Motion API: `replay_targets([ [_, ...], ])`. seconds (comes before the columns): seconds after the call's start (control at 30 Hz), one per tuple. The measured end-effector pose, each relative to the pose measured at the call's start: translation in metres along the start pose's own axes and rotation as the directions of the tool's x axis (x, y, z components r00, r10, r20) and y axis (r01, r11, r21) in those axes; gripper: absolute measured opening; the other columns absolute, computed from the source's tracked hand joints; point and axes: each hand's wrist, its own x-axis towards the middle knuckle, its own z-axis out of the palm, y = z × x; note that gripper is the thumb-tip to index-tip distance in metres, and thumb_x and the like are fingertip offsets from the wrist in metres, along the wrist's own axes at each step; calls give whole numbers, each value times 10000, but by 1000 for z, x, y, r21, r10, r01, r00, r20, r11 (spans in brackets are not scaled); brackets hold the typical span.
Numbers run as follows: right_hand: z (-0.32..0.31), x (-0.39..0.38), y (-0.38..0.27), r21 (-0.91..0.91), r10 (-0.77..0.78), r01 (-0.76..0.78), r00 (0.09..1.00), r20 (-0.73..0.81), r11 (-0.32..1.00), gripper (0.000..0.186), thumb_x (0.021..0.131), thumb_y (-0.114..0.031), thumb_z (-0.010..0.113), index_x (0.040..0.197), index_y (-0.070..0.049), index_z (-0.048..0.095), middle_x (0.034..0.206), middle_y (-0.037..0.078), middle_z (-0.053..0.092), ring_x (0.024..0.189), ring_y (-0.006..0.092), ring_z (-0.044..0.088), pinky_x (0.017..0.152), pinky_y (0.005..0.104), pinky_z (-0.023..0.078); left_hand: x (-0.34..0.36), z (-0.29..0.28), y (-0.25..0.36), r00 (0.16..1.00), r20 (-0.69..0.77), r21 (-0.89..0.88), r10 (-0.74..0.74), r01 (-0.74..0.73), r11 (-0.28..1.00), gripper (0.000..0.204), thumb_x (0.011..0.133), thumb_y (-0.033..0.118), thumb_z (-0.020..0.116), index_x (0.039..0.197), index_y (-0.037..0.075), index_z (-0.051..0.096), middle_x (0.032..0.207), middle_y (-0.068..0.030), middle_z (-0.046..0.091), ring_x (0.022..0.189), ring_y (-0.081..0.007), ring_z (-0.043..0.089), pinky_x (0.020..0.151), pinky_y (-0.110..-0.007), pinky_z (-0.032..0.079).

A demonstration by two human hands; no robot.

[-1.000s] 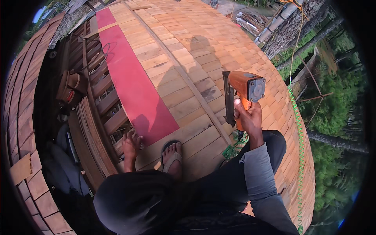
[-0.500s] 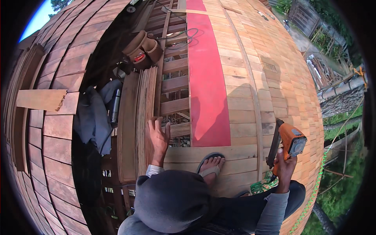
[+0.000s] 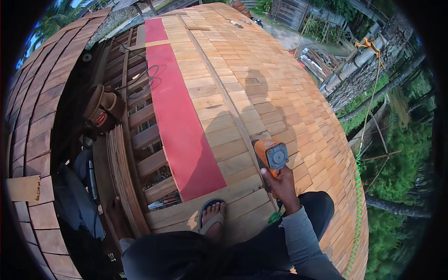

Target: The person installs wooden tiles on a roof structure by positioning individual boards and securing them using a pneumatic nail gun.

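My right hand (image 3: 283,186) grips an orange nail gun (image 3: 275,153) by its handle. The nail gun's dark nose is down beside the long wooden batten (image 3: 228,100) that runs over the shingles. In shadow, my left hand (image 3: 116,217) reaches down along the left side of a stack of thin wooden shingles (image 3: 120,163), near its close end. Its fingers are dark and mostly hidden. Between my hands, my foot in a flip-flop (image 3: 213,218) rests on pale shingles at the lower end of a red underlay strip (image 3: 182,126).
Open roof battens (image 3: 142,114) leave gaps left of the red strip. A brown tool pouch (image 3: 109,107) and grey cloth (image 3: 77,191) lie in the dark gap. Older shingles (image 3: 44,168) slope at the left. A green coiled hose (image 3: 358,200) hangs along the right roof edge.
My view has turned. My left hand, spread over the shingle stack's right side before, has dropped to its left side. The nail gun has moved left to the batten, still in my right hand.
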Motion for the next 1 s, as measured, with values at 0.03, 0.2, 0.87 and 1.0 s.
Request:
replay_targets([
  [0.03,-1,-2,-10,-6,42,-42,999,13,999,333,962,-115,801,1232,32,671,915,7,690,726,72,592,644,268,496,0,-7,-9,1000,-19,-35,19,-19,999,465,1064,387,634,1095,-72,705,882,-109,683,832,-182,598,775,-370,503],
  [0.2,-2,-10,-4,-23,-120,119,990,-75,993,353,954,-253,828,1055,52,683,809,110,715,704,163,657,662,352,542,-1,-4,-19,998,10,-71,-58,58,996,452,1095,350,579,956,-73,662,804,-65,615,820,-146,541,743,-353,470],
  [0.87,-24,-39,-12,-53,-147,142,985,-94,988,301,939,-158,813,1112,58,694,916,155,762,825,188,721,744,359,562,-93,-108,222,879,-428,387,210,-31,921,488,898,384,842,962,-11,563,821,-294,683,813,-517,685,702,-539,530],
  [1.0,-30,-29,7,-48,-13,8,993,-120,999,321,961,-178,798,1157,37,663,852,96,710,732,129,666,658,294,527,-84,-24,277,847,-70,78,527,-523,849,172,870,33,724,957,-13,583,950,-253,618,868,-506,645,738,-577,504],
])
